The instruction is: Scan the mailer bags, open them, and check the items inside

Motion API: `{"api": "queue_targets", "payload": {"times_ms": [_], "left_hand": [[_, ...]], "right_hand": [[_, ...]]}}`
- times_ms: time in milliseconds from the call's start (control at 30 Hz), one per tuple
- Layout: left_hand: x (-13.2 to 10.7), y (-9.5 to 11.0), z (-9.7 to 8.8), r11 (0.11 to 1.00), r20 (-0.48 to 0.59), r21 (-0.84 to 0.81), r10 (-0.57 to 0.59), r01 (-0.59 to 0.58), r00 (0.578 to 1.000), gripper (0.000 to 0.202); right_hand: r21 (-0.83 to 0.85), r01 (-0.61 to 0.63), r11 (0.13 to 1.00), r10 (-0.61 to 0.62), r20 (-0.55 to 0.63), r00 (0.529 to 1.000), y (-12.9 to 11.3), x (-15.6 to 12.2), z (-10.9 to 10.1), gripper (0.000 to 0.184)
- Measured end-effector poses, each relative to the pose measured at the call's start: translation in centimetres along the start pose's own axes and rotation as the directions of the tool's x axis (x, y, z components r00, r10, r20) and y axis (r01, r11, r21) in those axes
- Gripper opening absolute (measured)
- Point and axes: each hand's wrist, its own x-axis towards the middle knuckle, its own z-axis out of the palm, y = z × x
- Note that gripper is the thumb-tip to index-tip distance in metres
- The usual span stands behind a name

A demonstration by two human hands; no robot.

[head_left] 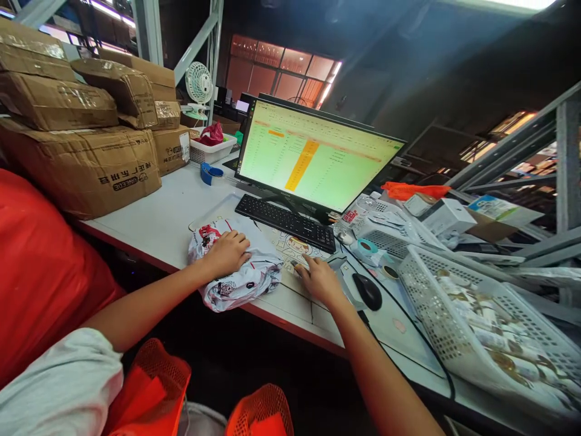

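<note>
A crumpled white plastic bag (254,275) with red and black print lies at the table's front edge. My left hand (228,253) presses on top of it, fingers together and curled into the plastic. To the right of the bag, my right hand (321,278) is low over the desk mat, thumb and fingers bent close around a small dark object (295,264). Most of that object is hidden, so its kind cannot be made out. A black keyboard (285,222) lies just beyond both hands, and a black mouse (367,292) sits right of my right hand.
Behind the keyboard stands a lit monitor (313,154) showing a spreadsheet. Cardboard boxes (82,163) are stacked at left, near a blue tape dispenser (211,174). At right are tape rolls (368,248), a black cable and a white perforated basket (436,321) full of small wrapped items.
</note>
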Motion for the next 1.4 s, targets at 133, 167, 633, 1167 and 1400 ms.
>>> {"api": "queue_targets", "payload": {"times_ms": [133,167,633,1167,1400], "left_hand": [[-0.2,0.1,0.2,0.997,0.006,0.025,0.071,-0.071,0.997,0.024],[-0.3,0.1,0.1,0.996,0.009,0.018,0.086,-0.087,0.996,0.027],[-1.4,0.6,0.2,0.943,-0.105,0.070,0.332,-0.326,0.937,0.046],[-17.5,6.0,-1.5,0.934,-0.052,-0.311,-0.200,0.175,0.978,0.039],[-17.2,0.2,3.2,0.464,0.059,-0.711,-0.709,0.528,0.703,0.035]], "right_hand": [[0.343,0.327,0.881,-0.256,-0.236,0.937,-3.9,3.6,-2.8,0.044],[0.383,0.398,0.834,-0.316,-0.260,0.912,-5.4,4.7,-3.1,0.044],[0.229,0.609,0.759,-0.611,-0.073,0.788,-17.1,11.0,-0.1,0.046],[0.152,0.578,0.802,-0.586,0.006,0.810,-18.0,12.2,-0.4,0.027],[0.162,0.547,0.821,-0.547,-0.047,0.836,-18.1,9.9,-0.6,0.023]]}}
